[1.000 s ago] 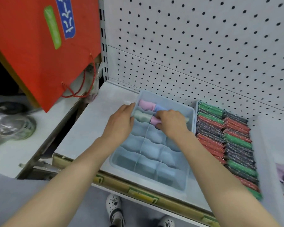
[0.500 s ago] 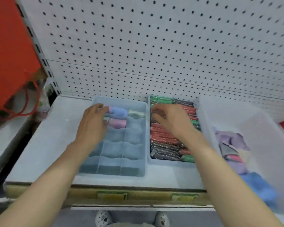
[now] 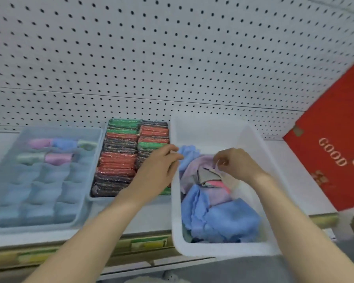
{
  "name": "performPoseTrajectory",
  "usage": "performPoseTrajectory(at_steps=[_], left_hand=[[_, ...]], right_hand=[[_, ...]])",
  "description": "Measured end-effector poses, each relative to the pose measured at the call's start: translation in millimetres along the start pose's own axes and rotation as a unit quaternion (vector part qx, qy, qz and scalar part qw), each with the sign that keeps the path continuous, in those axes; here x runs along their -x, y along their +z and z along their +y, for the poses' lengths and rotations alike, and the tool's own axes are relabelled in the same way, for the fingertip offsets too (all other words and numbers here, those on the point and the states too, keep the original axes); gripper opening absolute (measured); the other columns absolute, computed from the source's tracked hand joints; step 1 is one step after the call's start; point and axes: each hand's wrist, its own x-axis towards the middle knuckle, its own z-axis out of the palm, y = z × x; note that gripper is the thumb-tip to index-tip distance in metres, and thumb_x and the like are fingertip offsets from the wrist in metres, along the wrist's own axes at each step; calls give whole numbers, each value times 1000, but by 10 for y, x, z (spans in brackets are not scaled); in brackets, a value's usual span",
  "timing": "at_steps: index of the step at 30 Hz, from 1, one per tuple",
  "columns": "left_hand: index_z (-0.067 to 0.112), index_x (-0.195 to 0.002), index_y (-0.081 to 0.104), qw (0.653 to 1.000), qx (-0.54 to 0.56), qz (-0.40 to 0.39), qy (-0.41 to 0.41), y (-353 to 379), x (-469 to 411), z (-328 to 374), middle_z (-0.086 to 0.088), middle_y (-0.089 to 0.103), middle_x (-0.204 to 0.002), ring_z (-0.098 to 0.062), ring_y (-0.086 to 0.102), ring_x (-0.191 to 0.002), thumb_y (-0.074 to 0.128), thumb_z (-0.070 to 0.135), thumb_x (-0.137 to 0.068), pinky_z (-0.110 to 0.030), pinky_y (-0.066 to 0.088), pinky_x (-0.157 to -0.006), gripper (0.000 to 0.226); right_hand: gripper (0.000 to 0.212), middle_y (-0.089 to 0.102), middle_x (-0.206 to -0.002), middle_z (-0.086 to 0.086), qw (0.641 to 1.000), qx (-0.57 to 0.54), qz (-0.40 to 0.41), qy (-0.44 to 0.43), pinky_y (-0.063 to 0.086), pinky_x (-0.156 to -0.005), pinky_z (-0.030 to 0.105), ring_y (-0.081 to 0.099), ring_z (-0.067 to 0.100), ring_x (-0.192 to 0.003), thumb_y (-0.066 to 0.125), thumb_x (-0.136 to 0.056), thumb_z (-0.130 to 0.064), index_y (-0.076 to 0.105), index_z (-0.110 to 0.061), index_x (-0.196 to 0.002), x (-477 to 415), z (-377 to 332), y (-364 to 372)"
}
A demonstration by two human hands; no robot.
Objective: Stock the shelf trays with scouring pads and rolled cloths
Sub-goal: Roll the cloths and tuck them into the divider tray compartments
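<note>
Head view. Motion blur softens the divider tray (image 3: 29, 227); rolled cloths (image 3: 58, 144) fill only its back compartments. The left forearm covers part of the scouring pads (image 3: 119, 160) in the middle tray.

Left hand (image 3: 158, 166): fingers loosely extended at the white bin's (image 3: 223, 251) left rim, contact unclear.

Right hand (image 3: 236, 164): fingertips pinch a corner of the lilac cloth (image 3: 200, 166) in the bin.
</note>
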Motion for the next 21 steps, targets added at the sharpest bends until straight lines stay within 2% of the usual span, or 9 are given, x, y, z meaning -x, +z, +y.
performPoseTrajectory(at_steps=[2,5,7,9,11,13,16,19,21], left_hand=[[16,-120,68,1000,6,9,-27,37,17,18,0,52,-136,-17,55,-117,50,17,-99,-27,42,-100,27],[15,-119,68,999,-3,24,-31,58,32,56,0,55,-134,-16,56,-117,49,17,-99,-30,45,-100,27],[15,-120,68,999,-11,32,-42,76,40,96,0,55,-135,-16,56,-119,49,19,-99,-28,44,-101,28],[15,-122,67,998,-11,34,-57,90,52,128,0,55,-137,-16,54,-121,48,19,-100,-28,43,-103,29],[17,-124,66,997,-6,33,-74,84,65,153,2,54,-138,-14,53,-124,48,18,-101,-29,42,-104,29],[20,-127,64,996,6,25,-90,49,61,190,6,53,-139,-11,51,-125,49,17,-101,-24,39,-105,31],[25,-139,52,987,59,-10,-147,-71,14,235,12,53,-139,-7,50,-126,55,19,-98,-26,38,-109,41],[32,-144,44,967,168,-3,-191,-221,-127,326,19,57,-130,-2,53,-119,65,41,-90,-30,43,-105,59],[32,-139,49,935,293,-7,-202,-319,-263,467,17,60,-129,0,56,-118,71,52,-81,-28,44,-104,65]], right_hand=[[26,72,-101,-1,998,32,-7,-59,46,-77,24,66,22,-95,65,-83,-16,72,-28,-104,-193,-12,158],[34,66,-113,4,978,82,-23,-191,44,-84,31,60,28,-106,68,-80,-16,71,-23,-113,-465,-192,422],[25,63,-105,8,960,132,-49,-244,47,-82,36,58,33,-102,70,-76,-16,75,-20,-100,-612,-265,575],[8,60,-96,9,956,156,-34,-246,47,-78,37,56,34,-97,68,-77,-21,72,-20,-84,-702,-246,573],[5,63,-96,6,974,59,-1,-219,44,-79,37,56,30,-94,67,-82,-23,68,-18,-81,-690,-206,376],[6,67,-92,-1,979,-116,19,-169,44,-79,34,58,20,-89,69,-85,-20,66,-17,-82,-609,-168,32],[15,62,-73,-5,925,-348,-15,-151,37,-73,29,53,13,-72,67,-90,-11,59,-14,-78,-357,-149,-492],[8,63,-72,-4,871,-456,-15,-180,38,-79,28,53,15,-76,62,-94,-9,59,-13,-88,-103,-229,-854],[1,66,-77,4,830,-520,-28,-199,46,-85,29,57,21,-79,61,-93,-13,61,-12,-93,21,-321,-979]])
